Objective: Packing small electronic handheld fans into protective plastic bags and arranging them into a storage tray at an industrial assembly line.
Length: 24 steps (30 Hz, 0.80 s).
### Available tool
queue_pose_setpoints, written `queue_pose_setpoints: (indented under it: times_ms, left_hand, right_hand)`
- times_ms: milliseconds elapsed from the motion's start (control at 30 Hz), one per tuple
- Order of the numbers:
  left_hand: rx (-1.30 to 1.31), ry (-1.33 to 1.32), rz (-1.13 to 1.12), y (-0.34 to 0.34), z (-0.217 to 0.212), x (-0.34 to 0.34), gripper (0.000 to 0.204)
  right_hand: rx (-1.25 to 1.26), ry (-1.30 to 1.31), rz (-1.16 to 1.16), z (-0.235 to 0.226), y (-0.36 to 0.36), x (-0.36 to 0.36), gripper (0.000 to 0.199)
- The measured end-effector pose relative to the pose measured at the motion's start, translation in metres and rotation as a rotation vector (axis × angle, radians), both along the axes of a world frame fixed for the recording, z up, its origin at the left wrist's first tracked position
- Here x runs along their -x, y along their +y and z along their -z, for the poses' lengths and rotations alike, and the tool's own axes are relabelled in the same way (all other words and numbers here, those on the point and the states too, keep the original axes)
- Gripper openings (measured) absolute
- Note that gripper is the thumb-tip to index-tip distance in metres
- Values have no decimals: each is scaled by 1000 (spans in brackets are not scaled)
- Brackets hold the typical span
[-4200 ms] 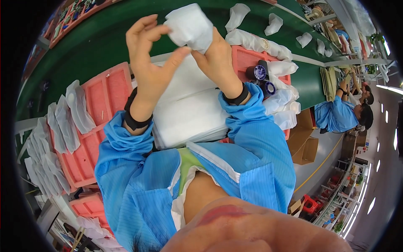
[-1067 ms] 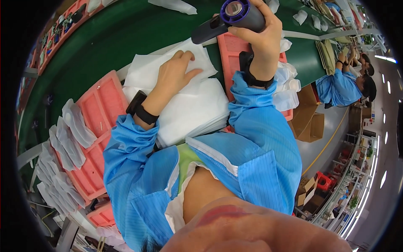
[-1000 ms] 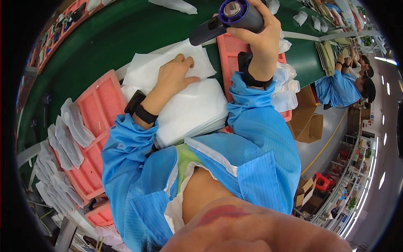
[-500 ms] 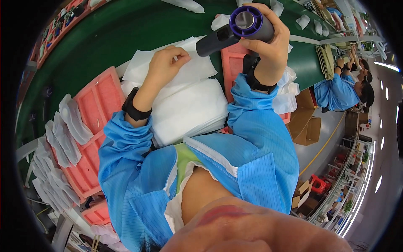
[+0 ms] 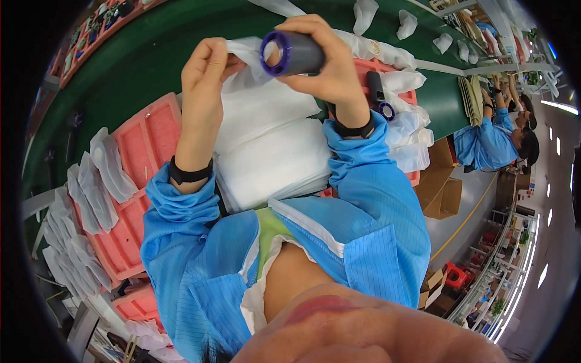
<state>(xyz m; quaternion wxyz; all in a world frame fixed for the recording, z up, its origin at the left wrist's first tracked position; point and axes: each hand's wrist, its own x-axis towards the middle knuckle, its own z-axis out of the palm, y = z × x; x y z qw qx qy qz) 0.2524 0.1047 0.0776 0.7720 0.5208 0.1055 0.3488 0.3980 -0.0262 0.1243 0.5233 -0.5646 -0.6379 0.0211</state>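
Observation:
My right hand point(image 5: 331, 60), raised over the far side of the stack, is wrapped round a dark grey cylindrical device point(image 5: 304, 53) with a purple ring at its left-facing end. A thin translucent white bag point(image 5: 245, 49) is pinched in my left hand point(image 5: 209, 66). The bag reaches to the device's purple end; whether it goes over any part of it I cannot tell. The handle seen earlier on the device is hidden. Below both hands lies a thick stack of white bags point(image 5: 275, 160).
Pink trays point(image 5: 148, 136) flank the stack; white-wrapped items point(image 5: 112, 163) lie on the left one. Another dark device with a purple ring point(image 5: 375, 88) rests at the right among wrapped pieces point(image 5: 407, 81). Cardboard boxes point(image 5: 440, 187) stand right. A person in blue point(image 5: 490, 142) sits farther off.
My right hand has moved left with the device and turned its purple end leftward. My left hand has risen and now pinches a white bag. Another dark device has come into view at the right.

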Motion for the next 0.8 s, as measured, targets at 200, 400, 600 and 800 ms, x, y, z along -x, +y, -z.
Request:
queue_pose_setpoints:
  times_ms: [200,400,600,800]
  left_hand:
    - [301,-276,37,-2,-20,7,16]
    - [-477,-183,-186,-13,-15,15,15]
    - [-1154,-94,-506,-45,-7,5,44]
    - [-1029,59,-591,-44,-20,3,49]
  right_hand:
    - [-56,-227,42,14,15,16,63]
    - [-54,-307,127,15,12,30,67]
    - [-81,-297,219,21,12,12,63]
    - [-50,101,246,29,13,19,60]
